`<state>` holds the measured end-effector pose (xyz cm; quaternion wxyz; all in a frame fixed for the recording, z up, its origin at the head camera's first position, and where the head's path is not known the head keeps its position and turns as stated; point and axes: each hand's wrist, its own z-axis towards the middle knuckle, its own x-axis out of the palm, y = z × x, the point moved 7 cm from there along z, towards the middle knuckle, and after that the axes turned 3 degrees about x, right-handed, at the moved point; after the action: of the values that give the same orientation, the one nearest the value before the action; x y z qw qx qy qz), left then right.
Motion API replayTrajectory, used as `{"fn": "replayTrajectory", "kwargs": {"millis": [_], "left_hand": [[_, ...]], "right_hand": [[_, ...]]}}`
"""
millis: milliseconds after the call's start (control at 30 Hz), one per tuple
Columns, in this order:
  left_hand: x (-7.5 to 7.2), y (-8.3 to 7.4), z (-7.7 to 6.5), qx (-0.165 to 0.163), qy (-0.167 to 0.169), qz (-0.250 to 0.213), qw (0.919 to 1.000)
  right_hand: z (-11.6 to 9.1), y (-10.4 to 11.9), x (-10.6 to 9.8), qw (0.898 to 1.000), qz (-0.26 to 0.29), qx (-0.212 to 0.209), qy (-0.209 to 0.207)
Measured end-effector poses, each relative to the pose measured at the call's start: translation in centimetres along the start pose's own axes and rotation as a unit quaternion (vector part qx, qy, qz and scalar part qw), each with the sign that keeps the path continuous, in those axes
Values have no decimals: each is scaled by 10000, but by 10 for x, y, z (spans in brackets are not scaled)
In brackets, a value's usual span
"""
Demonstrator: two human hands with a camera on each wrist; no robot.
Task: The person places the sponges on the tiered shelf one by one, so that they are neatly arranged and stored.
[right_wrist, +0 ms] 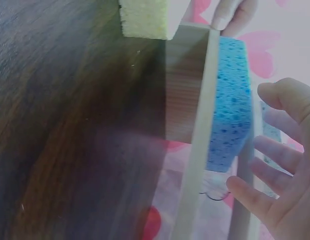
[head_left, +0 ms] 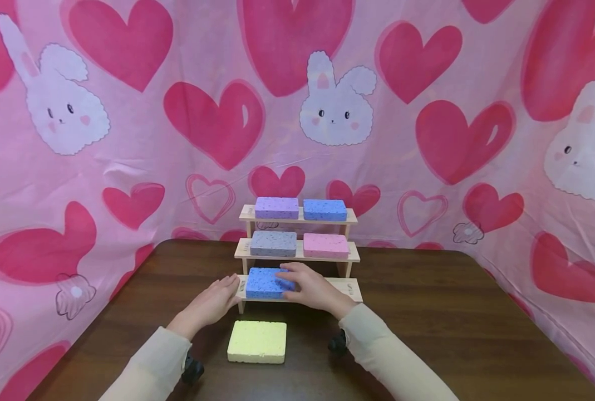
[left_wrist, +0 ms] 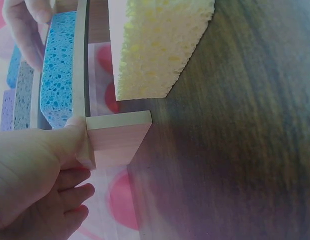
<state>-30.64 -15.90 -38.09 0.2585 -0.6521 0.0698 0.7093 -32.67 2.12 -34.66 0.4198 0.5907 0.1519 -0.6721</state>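
A three-step wooden display rack (head_left: 349, 289) stands on the table. On its lowest step, toward the left, lies a speckled blue sponge (head_left: 263, 283). My left hand (head_left: 208, 305) grips the left end of that step; in the left wrist view its thumb (left_wrist: 69, 131) lies on the board's edge beside the sponge. My right hand (head_left: 314, 287) hovers over the sponge's right end, fingers spread. The right wrist view shows a gap between those fingers (right_wrist: 280, 152) and the sponge. In front of the rack, a pale yellow sponge (head_left: 257, 341) lies flat on the table.
The middle step bears a grey sponge (head_left: 273, 244) and a pink sponge (head_left: 325, 246). Above them, the top step holds a purple sponge (head_left: 277, 208) and another blue sponge (head_left: 325, 210). Behind the dark wooden table (head_left: 427, 323) hangs a pink heart-and-rabbit cloth (head_left: 287, 150).
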Motion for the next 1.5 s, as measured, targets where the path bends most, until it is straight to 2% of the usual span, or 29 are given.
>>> {"fn": "replayTrajectory", "kwargs": {"millis": [133,333,567,900,1200,1500], "left_hand": [[0,0,0,-14,2,-34,10000],[1,2,1,-19,-8,-30,10000],[1,3,1,-55,-8,-47,10000],[2,3,1,-105,-16,-10,9999],[3,5,2,-240,33,-109,9996],[2,5,1,-283,22,-231,9993]], "right_hand": [[-6,5,-9,9998,68,-133,-149],[-16,11,-14,9981,561,-210,-150],[-30,24,-11,9942,841,-658,-106],[-42,39,2,9892,1033,-1030,117],[-49,42,18,9864,1268,-935,461],[-53,43,37,9810,1386,-1049,858]]}}
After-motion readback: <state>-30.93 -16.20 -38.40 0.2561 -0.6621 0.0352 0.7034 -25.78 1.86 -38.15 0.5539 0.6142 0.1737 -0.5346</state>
